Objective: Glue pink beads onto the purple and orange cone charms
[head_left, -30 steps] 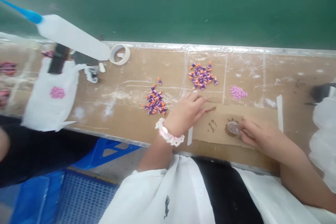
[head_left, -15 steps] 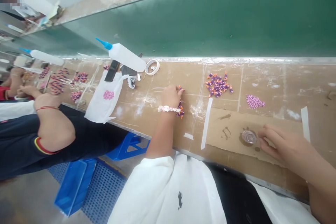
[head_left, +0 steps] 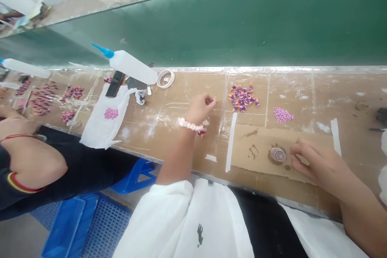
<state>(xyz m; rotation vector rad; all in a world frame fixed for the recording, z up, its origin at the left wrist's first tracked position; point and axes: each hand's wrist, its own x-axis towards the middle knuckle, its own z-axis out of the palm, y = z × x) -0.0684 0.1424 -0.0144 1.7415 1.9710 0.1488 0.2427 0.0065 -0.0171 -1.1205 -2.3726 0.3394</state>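
Observation:
My left hand (head_left: 200, 108), wearing a pale scrunchie on its wrist, is raised over the table with thumb and fingertips pinched together. Whatever is in the pinch is too small to make out. Small purple-and-orange pieces (head_left: 200, 132) lie partly hidden beneath its wrist. To its right is a pile of similar purple-and-orange pieces (head_left: 242, 98). My right hand (head_left: 322, 162) is closed in a pinch just right of a small round clear dish (head_left: 278, 154); its fingertips show nothing I can name. Behind the dish lies a heap of tiny pink-purple bits (head_left: 283, 115).
A cardboard sheet (head_left: 256, 165) is taped under the dish. At left are a white glue bottle (head_left: 133, 67) with a blue nozzle, a tape roll (head_left: 165, 79) and a white cloth (head_left: 99, 125) with pink bits. A co-worker's arm (head_left: 36, 157) rests further left.
My left hand has lifted off the purple-and-orange pieces and shifted right, closer to the pile. My right hand stays beside the dish. The whole view has slid slightly to the right.

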